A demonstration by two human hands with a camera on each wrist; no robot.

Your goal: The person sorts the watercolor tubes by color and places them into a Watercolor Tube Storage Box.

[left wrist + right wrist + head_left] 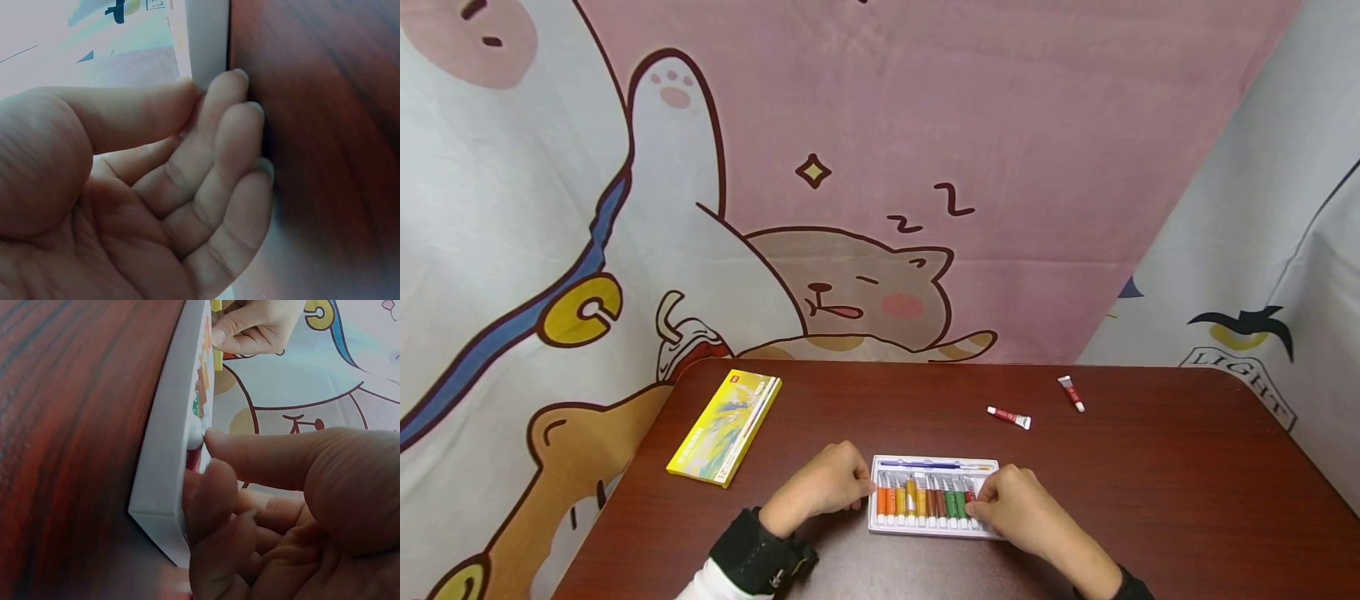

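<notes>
A white tray [917, 532] of small paint tubes lies on the table in front of me. Its row runs from orange and yellow through brown and green to a red paint tube [970, 497] at the right end, with a blue-handled paintbrush [921, 464] above it. My left hand [829, 482] pinches the tray's left edge between thumb and forefinger. In the left wrist view its fingertips meet the white side wall [208, 44]. At the opposite end, my right hand [1022, 507] pinches the red tube near its white cap [195, 433], partly hiding that corner.
Two more red paint tubes, a nearer one [1009, 417] and a farther one [1072, 393], lie loose behind the tray to the right. A yellow paint box [725, 429] lies at the left of the brown table [1187, 475]. A cartoon-printed cloth [1037, 167] hangs behind.
</notes>
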